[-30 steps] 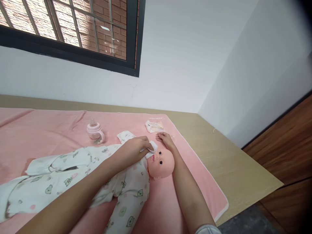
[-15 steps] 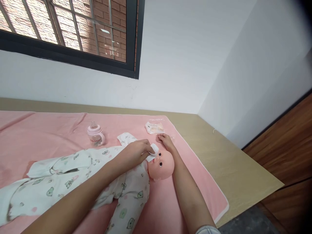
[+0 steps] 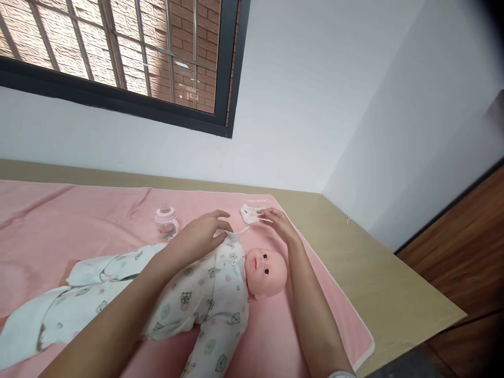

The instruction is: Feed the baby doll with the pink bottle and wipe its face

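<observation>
A baby doll [image 3: 220, 283] in a white printed sleepsuit lies on its back, its bald head [image 3: 270, 273] to the right. My left hand [image 3: 200, 231] hovers over the doll's far arm, with fingers and thumb apart. By its fingertips the edge of a thin white wipe [image 3: 242, 231] shows; most of it is hidden or merges with the sleeve. Beyond the doll's head, my right hand [image 3: 280, 224] has its fingers stretched over the right end of a small white packet [image 3: 248, 213]. Whether they touch the packet is hard to make out.
A pink baby bottle [image 3: 167, 226] with a handle stands upright behind the doll's body. Everything lies on a pink blanket [image 3: 98, 210] over a tan surface [image 3: 354, 252]. A white wall with a barred window [image 3: 157, 58] rises behind; wooden panels [image 3: 460, 252] are at right.
My left hand has moved away from the doll's mouth, leftward toward its far arm, and its fingers have spread. My right hand has reached onto the packet. The view has shifted slightly.
</observation>
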`<state>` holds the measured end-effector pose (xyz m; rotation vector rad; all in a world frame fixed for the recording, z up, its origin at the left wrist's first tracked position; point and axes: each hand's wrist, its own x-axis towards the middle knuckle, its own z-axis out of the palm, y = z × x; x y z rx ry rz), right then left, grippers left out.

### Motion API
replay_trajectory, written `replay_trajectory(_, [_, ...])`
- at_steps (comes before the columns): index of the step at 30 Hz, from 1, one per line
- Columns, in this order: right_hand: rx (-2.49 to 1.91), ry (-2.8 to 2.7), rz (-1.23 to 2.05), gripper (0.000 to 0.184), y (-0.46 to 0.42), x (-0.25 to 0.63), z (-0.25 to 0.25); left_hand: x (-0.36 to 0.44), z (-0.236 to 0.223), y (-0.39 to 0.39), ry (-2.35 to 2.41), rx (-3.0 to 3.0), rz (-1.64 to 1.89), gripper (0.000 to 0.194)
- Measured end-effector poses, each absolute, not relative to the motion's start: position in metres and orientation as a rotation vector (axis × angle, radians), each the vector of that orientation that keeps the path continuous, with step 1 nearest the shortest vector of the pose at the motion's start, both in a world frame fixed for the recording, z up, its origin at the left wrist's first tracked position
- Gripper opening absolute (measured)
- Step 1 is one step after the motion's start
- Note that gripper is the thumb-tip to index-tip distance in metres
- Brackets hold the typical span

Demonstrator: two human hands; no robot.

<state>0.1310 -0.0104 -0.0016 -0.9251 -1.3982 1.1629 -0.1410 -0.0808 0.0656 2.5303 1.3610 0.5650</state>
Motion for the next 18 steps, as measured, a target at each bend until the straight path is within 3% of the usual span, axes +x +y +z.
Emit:
replay_trajectory(7, [-0.858, -2.265, 0.763, 0.025, -0.088, 0.069, 0.065, -0.158, 0.070, -0.076, 1.431, 2.541, 0.586, 0.036])
replay_trajectory(12, [-1.023, -2.279, 0.438, 0.026, -0.102, 0.039, 0.059, -0.165, 0.073, -0.077, 1.361, 2.548, 0.649, 0.034])
replay_trajectory(18, [-1.079, -2.068, 0.500, 0.020, -0.089, 0.054, 0.057, -0.192, 0.078, -0.068, 1.361, 2.449, 0.865, 0.038])
